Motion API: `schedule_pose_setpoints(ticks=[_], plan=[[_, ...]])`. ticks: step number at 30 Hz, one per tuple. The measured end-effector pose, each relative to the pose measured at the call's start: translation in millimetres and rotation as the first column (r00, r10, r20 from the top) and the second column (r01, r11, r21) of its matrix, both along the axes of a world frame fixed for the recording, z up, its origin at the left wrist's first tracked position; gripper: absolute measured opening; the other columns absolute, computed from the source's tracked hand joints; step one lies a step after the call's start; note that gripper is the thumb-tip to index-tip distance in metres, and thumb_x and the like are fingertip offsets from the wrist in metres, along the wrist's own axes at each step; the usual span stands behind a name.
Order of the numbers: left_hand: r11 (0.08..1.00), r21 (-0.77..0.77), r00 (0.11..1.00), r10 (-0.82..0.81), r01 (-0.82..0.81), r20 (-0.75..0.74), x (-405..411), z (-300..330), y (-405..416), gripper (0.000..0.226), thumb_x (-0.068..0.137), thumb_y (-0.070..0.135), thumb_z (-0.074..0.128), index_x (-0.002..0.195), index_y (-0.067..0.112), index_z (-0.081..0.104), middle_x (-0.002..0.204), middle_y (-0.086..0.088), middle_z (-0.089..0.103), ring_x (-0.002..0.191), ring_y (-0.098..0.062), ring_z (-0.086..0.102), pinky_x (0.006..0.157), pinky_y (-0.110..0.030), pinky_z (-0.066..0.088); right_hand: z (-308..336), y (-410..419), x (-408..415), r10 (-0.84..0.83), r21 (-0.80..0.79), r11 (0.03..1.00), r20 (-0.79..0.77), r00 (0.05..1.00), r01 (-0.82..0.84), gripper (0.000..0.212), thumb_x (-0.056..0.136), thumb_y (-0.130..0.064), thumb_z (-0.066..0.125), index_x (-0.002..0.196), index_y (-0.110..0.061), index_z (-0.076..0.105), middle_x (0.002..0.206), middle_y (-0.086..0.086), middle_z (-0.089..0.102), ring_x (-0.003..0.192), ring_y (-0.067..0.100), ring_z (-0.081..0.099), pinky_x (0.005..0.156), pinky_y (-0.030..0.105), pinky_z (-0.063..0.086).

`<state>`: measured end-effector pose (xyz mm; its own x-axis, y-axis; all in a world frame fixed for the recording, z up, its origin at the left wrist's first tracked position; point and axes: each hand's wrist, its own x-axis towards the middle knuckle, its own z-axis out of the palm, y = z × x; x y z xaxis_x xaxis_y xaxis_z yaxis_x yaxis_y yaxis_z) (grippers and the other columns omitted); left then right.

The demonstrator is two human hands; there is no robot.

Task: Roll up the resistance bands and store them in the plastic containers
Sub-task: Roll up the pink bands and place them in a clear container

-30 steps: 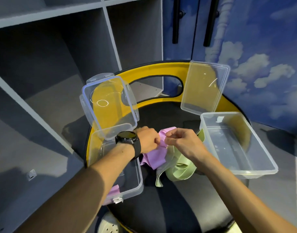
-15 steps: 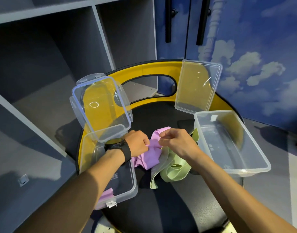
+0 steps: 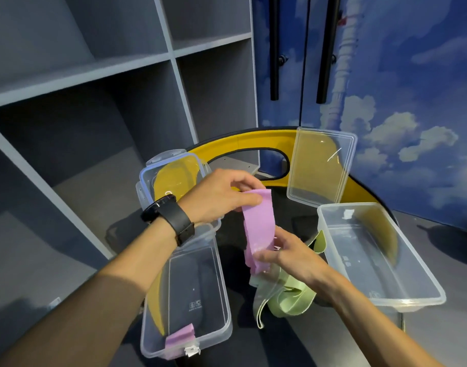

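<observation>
— Far left? 
— Grey shelving (image 3: 100, 75), open cubbies. Nearer, a clear left container (image 3: 186, 337) on the black seat (image 3: 288, 348), with a rolled pink band (image 3: 180, 337) tucked against its near wall beside a small white tag, print too small to read. On the container's floor, two small embossed symbols and a line of tiny lettering, unreadable. Behind, its latch-type lid (image 3: 171, 178) propped upright.

— Left hand?
— Left hand (image 3: 216, 197), black watch (image 3: 168, 218) on the wrist, pinching the top end of the pink resistance band (image 3: 258, 221) between thumb and fingers, held up above the seat.

— Right hand?
— Right hand (image 3: 288, 255) lower, fingers curled round the band's bottom end, strip hanging roughly vertical between the two grips. Below, a pale green band (image 3: 288, 300) lying loose on the seat.

— Further right?
— A second clear lid (image 3: 322, 165) leaning on the yellow backrest (image 3: 253, 141), then the right container (image 3: 401, 300) with a torn white sticker remnant on its far wall, nothing legible. Behind, a blue sky-and-cloud wall (image 3: 412, 102) with two black handles (image 3: 274, 49).
</observation>
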<state>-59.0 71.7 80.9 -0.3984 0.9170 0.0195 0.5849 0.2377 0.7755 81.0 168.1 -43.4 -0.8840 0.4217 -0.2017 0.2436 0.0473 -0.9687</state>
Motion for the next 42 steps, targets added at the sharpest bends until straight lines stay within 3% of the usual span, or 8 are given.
schedule_pose_setpoints(ticks=[8,15,19,23,29,32,36,42], plan=[[0.943,0.274,0.959,0.118,-0.189,0.257,-0.1,22.5,4.1,0.024,0.088,0.006,0.065,0.108,0.021,0.065,0.098,0.000,0.066,0.082,-0.006,0.066,0.063,-0.018,0.055,0.3,4.5,2.8,-0.001,-0.101,0.995,-0.046,0.999,-0.003,0.023,0.089,-0.023,0.069,0.112,-0.026,0.069,0.099,-0.014,0.074,0.096,0.004,0.069,0.080,0.019,0.053],[0.823,0.427,0.892,0.194,-0.375,0.409,-13.0,27.1,2.3,0.031,0.090,0.004,0.061,0.110,0.028,0.062,0.100,0.003,0.060,0.097,-0.012,0.060,0.085,-0.033,0.052,0.1,8.6,3.7,0.062,-0.100,0.993,-0.039,0.997,-0.066,0.029,0.090,-0.017,0.068,0.118,-0.019,0.064,0.105,-0.010,0.073,0.102,0.007,0.068,0.078,0.017,0.054],[0.796,0.415,0.872,0.273,-0.442,0.405,-17.7,21.2,2.9,0.030,0.092,0.007,0.060,0.116,0.025,0.058,0.105,0.002,0.058,0.102,-0.015,0.060,0.087,-0.031,0.054,3.5,10.2,2.7,0.028,-0.115,0.992,-0.116,0.993,-0.041,0.022,0.088,-0.020,0.069,0.109,-0.014,0.067,0.104,-0.004,0.075,0.102,0.014,0.069,0.087,0.027,0.056],[0.780,0.386,0.844,0.317,-0.492,0.433,-21.4,12.5,2.7,0.031,0.092,0.006,0.059,0.119,0.021,0.059,0.104,0.003,0.058,0.102,-0.015,0.060,0.085,-0.030,0.055,9.2,8.0,1.0,-0.040,-0.035,0.999,-0.191,0.981,0.034,0.016,0.094,-0.025,0.060,0.108,-0.023,0.069,0.103,-0.008,0.074,0.101,0.014,0.068,0.092,0.037,0.053],[0.747,0.381,0.822,0.389,-0.546,0.416,-27.9,7.2,2.0,0.028,0.090,0.003,0.058,0.109,0.023,0.061,0.104,0.000,0.059,0.105,-0.019,0.059,0.089,-0.036,0.052,12.0,6.7,4.4,-0.152,0.025,0.986,-0.270,0.951,0.164,0.012,0.092,-0.029,0.064,0.096,-0.029,0.075,0.096,-0.011,0.073,0.085,0.009,0.067,0.071,0.021,0.049],[0.742,0.372,0.820,0.424,-0.558,0.385,-30.7,2.7,2.2,0.031,0.088,0.000,0.059,0.107,0.025,0.063,0.101,0.003,0.059,0.100,-0.015,0.058,0.091,-0.036,0.050,12.7,9.4,4.0,-0.203,0.064,0.971,-0.279,0.939,0.229,0.012,0.090,-0.029,0.067,0.084,-0.028,0.078,0.091,-0.009,0.073,0.084,0.011,0.064,0.071,0.024,0.048],[0.787,0.337,0.847,0.410,-0.516,0.340,-27.0,-5.6,2.8,0.034,0.087,-0.001,0.059,0.110,0.023,0.065,0.101,0.004,0.059,0.098,-0.012,0.056,0.087,-0.031,0.047,14.7,11.2,3.3,-0.232,0.040,0.966,-0.312,0.922,0.256,0.011,0.089,-0.026,0.068,0.086,-0.028,0.079,0.093,-0.004,0.074,0.090,0.019,0.066,0.081,0.036,0.051],[0.799,0.338,0.862,0.409,-0.497,0.300,-24.1,-6.9,4.9,0.028,0.091,0.003,0.057,0.111,0.021,0.064,0.101,0.008,0.060,0.095,-0.005,0.055,0.079,-0.025,0.048,18.1,10.7,4.5,-0.240,-0.008,0.968,-0.318,0.917,0.250,0.011,0.090,-0.022,0.068,0.085,-0.022,0.077,0.081,-0.007,0.073,0.074,0.004,0.061,0.068,0.020,0.043]])
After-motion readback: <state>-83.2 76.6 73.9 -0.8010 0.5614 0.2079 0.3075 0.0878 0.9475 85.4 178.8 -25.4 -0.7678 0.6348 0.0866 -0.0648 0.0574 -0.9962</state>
